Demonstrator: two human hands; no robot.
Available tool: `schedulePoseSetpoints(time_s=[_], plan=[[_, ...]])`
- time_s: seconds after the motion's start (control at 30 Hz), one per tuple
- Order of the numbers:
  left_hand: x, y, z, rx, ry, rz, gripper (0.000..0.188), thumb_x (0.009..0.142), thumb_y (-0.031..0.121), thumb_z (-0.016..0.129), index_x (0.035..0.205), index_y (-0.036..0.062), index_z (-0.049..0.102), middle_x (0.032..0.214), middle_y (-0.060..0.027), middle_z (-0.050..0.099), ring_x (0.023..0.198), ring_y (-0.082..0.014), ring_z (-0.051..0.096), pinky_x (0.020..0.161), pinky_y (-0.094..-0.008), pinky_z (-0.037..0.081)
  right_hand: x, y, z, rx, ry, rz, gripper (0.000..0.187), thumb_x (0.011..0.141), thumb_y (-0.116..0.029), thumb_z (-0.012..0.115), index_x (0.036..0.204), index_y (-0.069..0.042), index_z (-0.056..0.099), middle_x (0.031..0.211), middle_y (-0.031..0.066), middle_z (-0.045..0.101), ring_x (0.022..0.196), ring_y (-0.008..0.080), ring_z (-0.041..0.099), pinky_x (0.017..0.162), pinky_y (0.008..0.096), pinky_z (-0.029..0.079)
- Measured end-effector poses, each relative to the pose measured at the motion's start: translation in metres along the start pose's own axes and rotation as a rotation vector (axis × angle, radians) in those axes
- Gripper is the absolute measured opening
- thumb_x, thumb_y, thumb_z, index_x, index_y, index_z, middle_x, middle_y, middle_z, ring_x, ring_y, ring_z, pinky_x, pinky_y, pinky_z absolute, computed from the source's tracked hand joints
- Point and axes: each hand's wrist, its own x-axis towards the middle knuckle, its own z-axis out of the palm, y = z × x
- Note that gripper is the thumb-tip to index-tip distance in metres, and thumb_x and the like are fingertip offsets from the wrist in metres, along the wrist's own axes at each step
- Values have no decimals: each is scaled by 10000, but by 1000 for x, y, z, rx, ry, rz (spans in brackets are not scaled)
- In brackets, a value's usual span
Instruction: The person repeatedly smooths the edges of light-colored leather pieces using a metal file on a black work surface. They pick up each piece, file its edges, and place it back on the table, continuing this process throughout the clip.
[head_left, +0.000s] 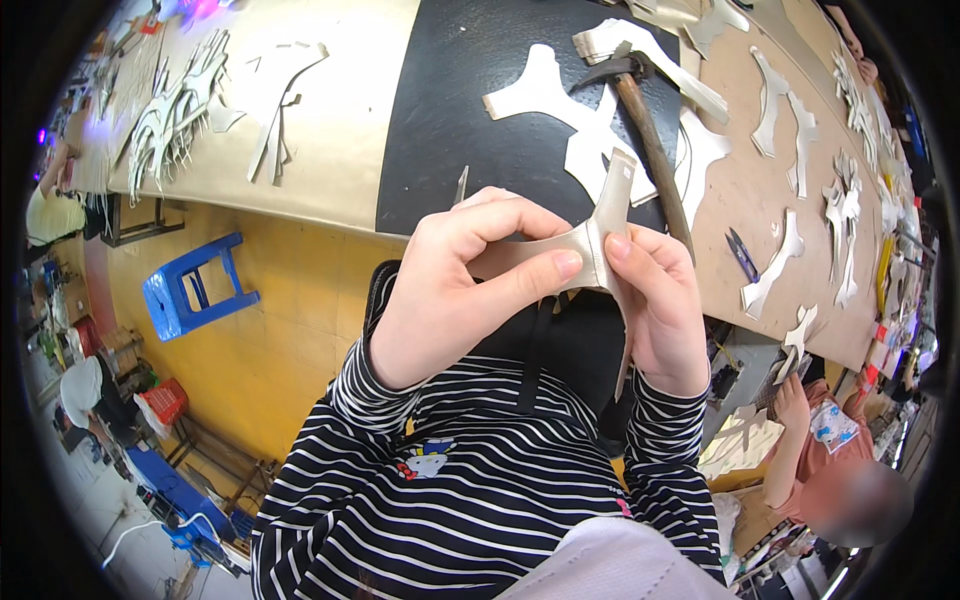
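Observation:
Between my two hands is a pale beige, strap-like cut piece (612, 195) with a seam running down its middle. My left hand (450, 280) pinches it left of the seam, thumb on top and fingers behind. On the other side my right hand (662, 300) grips it, thumb beside the seam. One narrow arm of the piece points up and away; another hangs down below my right hand. Just beyond, a hammer (650, 135) with a wooden handle lies over white cut pieces (540, 85) on a black mat (430, 120). A thin pointed blade tip shows behind my left hand.
Bundles of pale strips (180, 115) lie on the table's left part. To the right are more cut pieces (780, 265) and small thread snips (742, 257). A blue stool (200, 285) stands on the yellow floor at left. Another person (795, 430) works at lower right.

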Motion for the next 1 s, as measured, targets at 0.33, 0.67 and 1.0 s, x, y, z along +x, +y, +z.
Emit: schedulePoseSetpoints(time_s=[0.33,0.67,1.0], plan=[[-3,3,11,-114,-53,-47,203,911,93,744,1043,-56,705,947,-47,656,852,-91,614,759,-229,499,-10,7,-9,64,-8,-25,308,1028,-237,612,1123,49,676,1004,60,716,896,65,650,826,206,504],[9,13,-21,12,296,138,283,940,26,678,1214,-42,690,1052,-90,699,950,-120,658,870,-247,517,0,3,-20,-1044,398,-652,448,907,-192,730,1284,12,600,1128,134,592,1045,252,580,946,351,457],[209,49,-87,148,403,582,347,1009,109,586,1323,-36,623,1134,-81,706,1023,-124,649,932,-247,495,-18,-11,-37,-995,535,-537,220,924,-80,669,1133,-12,690,1138,101,590,1030,205,577,891,303,448]])
